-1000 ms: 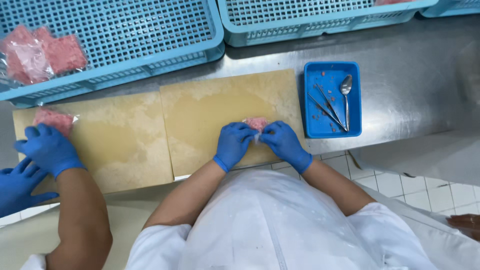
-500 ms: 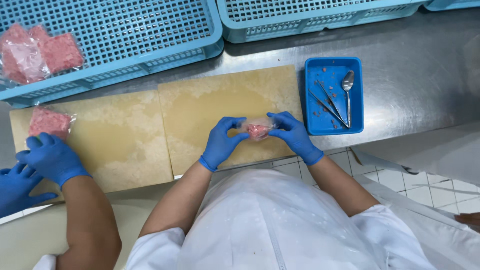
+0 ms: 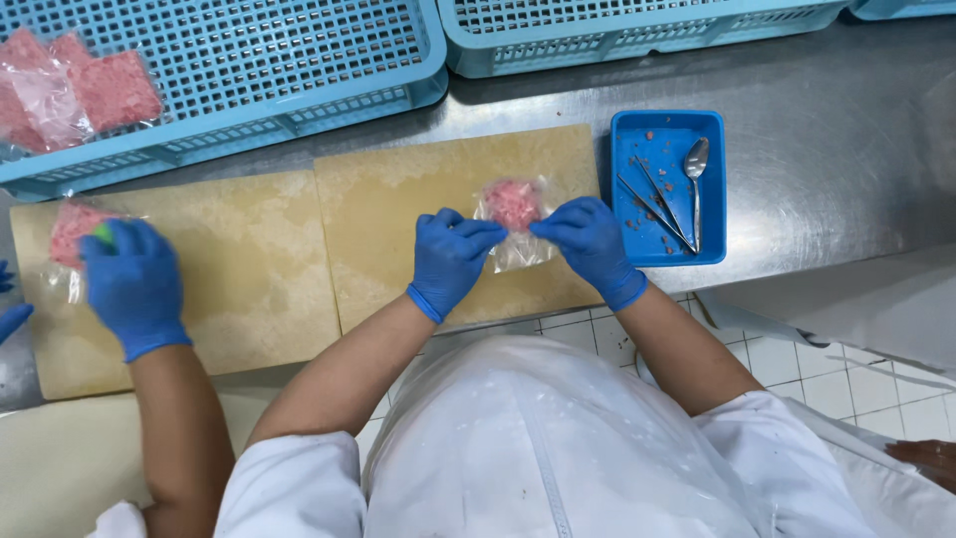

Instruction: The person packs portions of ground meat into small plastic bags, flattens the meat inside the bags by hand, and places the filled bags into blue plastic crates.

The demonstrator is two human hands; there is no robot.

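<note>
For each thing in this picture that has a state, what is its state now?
Left hand: gloved, gripping the bag's left side.
Right hand: gloved, gripping the bag's right side.
Bag: clear, holding pink meat, held over the right board.
Right board: flat on the steel table.
Tray: holds a spoon and tweezers, dotted with meat bits.
Left crate: holds filled bags at its left end.
Co-worker's hand: gloved, on another bag.

Blue-gloved left hand (image 3: pixel 450 257) and blue-gloved right hand (image 3: pixel 588 242); clear plastic bag of pink minced meat (image 3: pixel 512 206); pale yellow cutting board (image 3: pixel 398 199); light blue lattice-patterned plastic crate (image 3: pixel 299 60); blue rectangular tray (image 3: pixel 629 139)
</note>
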